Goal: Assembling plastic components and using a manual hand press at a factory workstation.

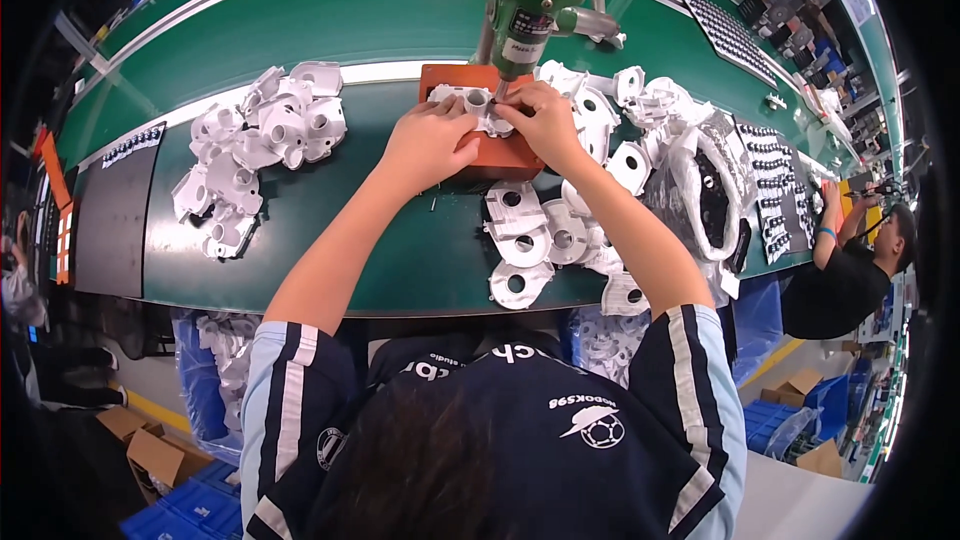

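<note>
Seating the white housing (478,98), seemingly: my left fingers (447,106) hold it; right fingers' (524,97) grip unclear. Next move likely requires clearing the spindle (503,86).

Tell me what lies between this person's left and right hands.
In the head view, a white part lies between the left hand and the right hand, on an orange block.
</note>
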A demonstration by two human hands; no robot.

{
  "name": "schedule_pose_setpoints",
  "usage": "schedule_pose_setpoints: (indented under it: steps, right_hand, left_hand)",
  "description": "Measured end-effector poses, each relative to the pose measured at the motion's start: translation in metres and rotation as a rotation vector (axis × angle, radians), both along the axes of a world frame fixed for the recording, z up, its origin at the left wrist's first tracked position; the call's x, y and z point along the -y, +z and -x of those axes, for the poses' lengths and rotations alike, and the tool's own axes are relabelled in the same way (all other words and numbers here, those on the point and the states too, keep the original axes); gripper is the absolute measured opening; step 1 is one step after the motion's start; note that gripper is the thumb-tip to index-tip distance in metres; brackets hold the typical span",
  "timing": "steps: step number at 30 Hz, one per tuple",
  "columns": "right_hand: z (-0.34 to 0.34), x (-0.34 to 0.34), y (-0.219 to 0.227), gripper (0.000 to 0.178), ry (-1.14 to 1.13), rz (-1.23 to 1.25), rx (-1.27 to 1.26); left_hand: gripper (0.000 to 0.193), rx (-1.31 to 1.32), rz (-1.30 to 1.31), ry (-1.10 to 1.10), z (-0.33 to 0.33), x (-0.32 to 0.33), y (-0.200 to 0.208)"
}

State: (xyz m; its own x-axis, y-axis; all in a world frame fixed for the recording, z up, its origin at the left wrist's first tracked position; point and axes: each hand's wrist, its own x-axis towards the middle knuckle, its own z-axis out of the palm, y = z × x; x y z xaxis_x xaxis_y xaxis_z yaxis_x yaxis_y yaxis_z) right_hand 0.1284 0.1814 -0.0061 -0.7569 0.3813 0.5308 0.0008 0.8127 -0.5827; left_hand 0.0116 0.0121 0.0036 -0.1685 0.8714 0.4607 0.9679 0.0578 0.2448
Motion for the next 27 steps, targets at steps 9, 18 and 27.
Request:
schedule_pose_setpoints:
  steps: [9,18,27]
  right_hand:
    - [0.000,0.000,-0.002,0.011,-0.007,-0.180,0.008]
    - [-0.028,0.028,0.027,0.023,-0.038,-0.527,0.225]
    - [-0.025,0.119,-0.024,0.009,0.198,-0.849,0.337]
  left_hand:
    - [0.020,0.006,-0.040,0.004,0.000,-0.006,-0.004]
    - [0.018,-0.010,0.016,0.021,0.005,-0.006,-0.005]
    - [0.033,0.017,0.076,0.078,-0.005,-0.012,0.007]
